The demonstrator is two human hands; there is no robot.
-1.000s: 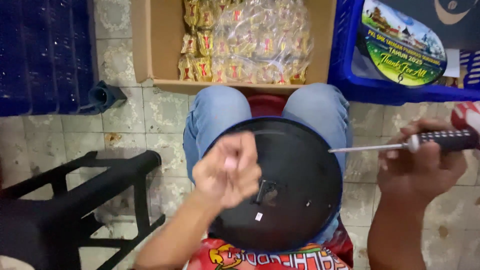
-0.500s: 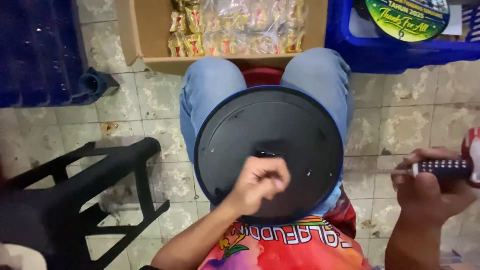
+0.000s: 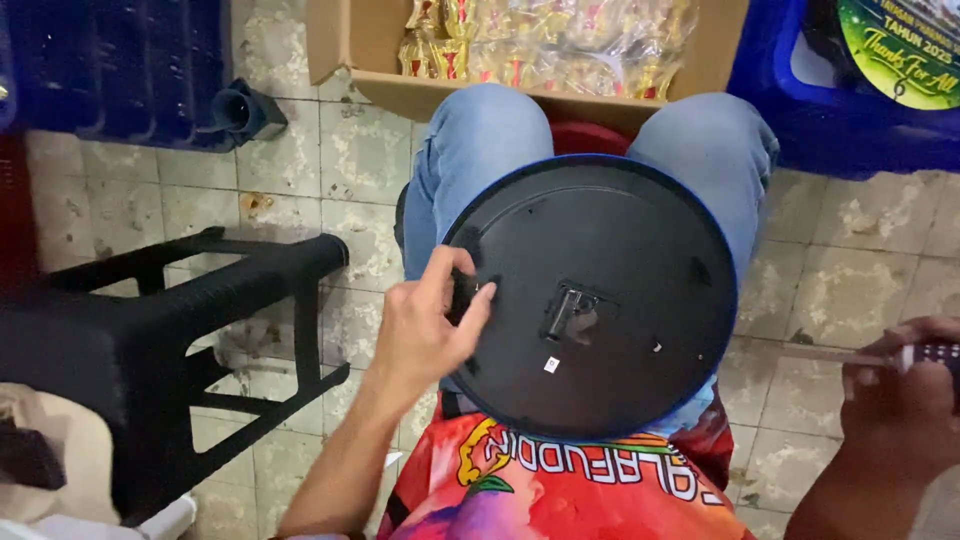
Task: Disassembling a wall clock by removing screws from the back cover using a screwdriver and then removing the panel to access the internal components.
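You're mid-fastening: black round clock back (image 3: pixel 600 290) lies face-down on your lap, left hand (image 3: pixel 425 325) pinching at its left rim, right hand (image 3: pixel 900 390) closed around the screwdriver (image 3: pixel 935 352) off right; next needs tip alignment.

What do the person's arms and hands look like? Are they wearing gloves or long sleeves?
No gloves and no long sleeves. Both forearms are bare all the way down to the frame edge. The left hand and right hand are bare too, with no rings, watch or bracelets visible. The fingernails look short and plain.
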